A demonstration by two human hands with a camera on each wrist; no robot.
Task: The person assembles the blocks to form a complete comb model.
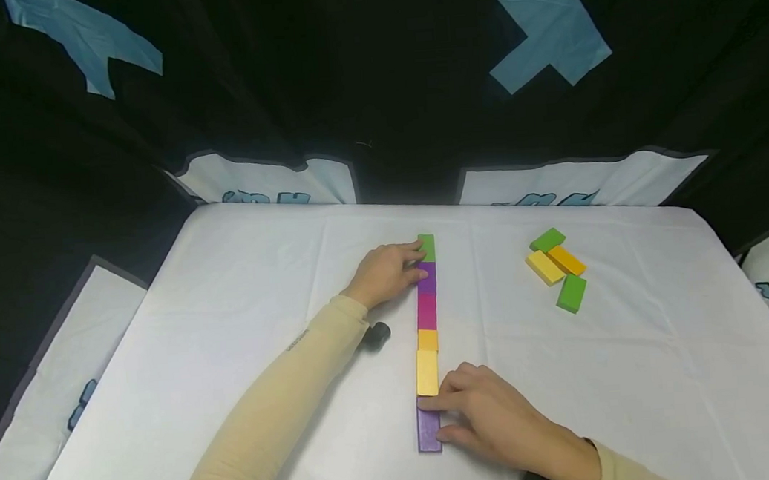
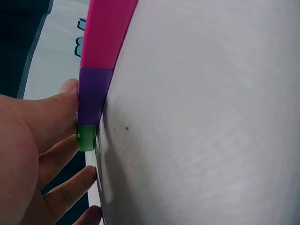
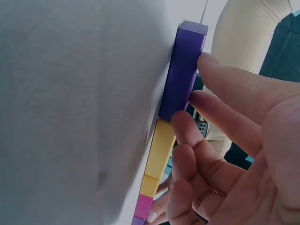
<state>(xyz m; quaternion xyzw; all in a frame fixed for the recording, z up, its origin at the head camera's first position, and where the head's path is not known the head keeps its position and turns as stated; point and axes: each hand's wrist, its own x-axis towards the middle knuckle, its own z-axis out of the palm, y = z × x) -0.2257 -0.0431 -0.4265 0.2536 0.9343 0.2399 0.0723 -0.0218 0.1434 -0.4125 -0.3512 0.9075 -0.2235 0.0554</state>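
- Beige left sleeve [image 1: 278,403], nearest the head camera, slants over the white worktop [image 1: 227,281] left of the block row [image 1: 427,341]; a rightward swing could sweep blocks out of line
- Right hand [image 1: 493,414] appears to pinch the near purple block [image 1: 429,434], thumb and index finger at the row's near end; too hard a forward push could buckle the 6-block line at a joint
- Left hand [image 1: 383,273] has its fingers apart, thumb against the far purple block [image 1: 426,278], index finger at the green end block [image 1: 428,248]; uneven sideways pressure could turn either askew
- Magenta block [image 1: 427,312] and orange block [image 1: 428,340] lie mid-row with no hand on them, so they would likely slip first if squeezed endwise
- 4 loose blocks [image 1: 543,267] cluster well to the right; a clumsy reach for 1 could scatter its neighbours
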